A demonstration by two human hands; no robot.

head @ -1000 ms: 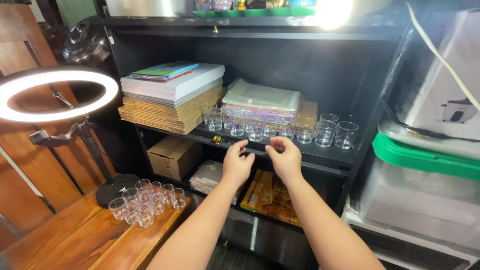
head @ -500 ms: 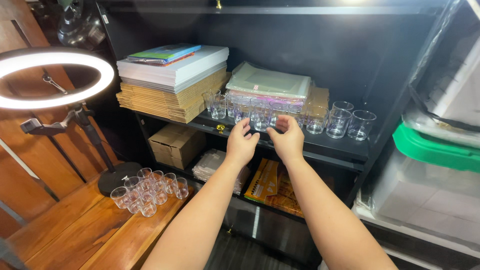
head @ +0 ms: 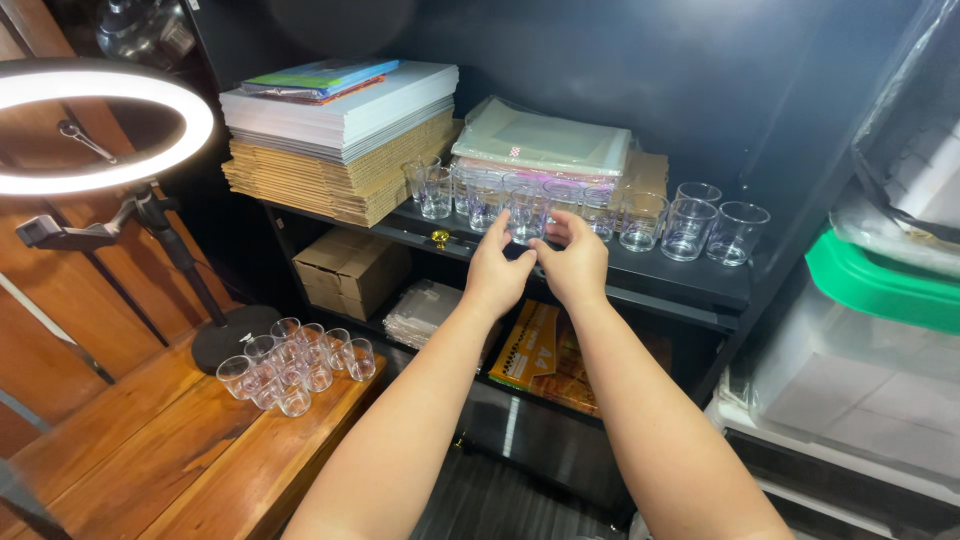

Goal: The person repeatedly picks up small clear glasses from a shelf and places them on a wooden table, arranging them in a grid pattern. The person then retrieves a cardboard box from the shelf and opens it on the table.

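Shelf: black shelf (head: pixel 660 275), row of clear cups along it
Hands: left hand (head: pixel 497 272) and right hand (head: pixel 573 262) both pinching one clear cup (head: pixel 527 215)
Handling: probably light, slick; grip the sides

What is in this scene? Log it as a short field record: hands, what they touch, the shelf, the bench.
left hand: fingers on a clear glass
right hand: fingers at the same glass
shelf: black, row of clear glasses, cardboard stack topped by white sheets
wooden bench: cluster of small glasses
ring light: lit, at the left
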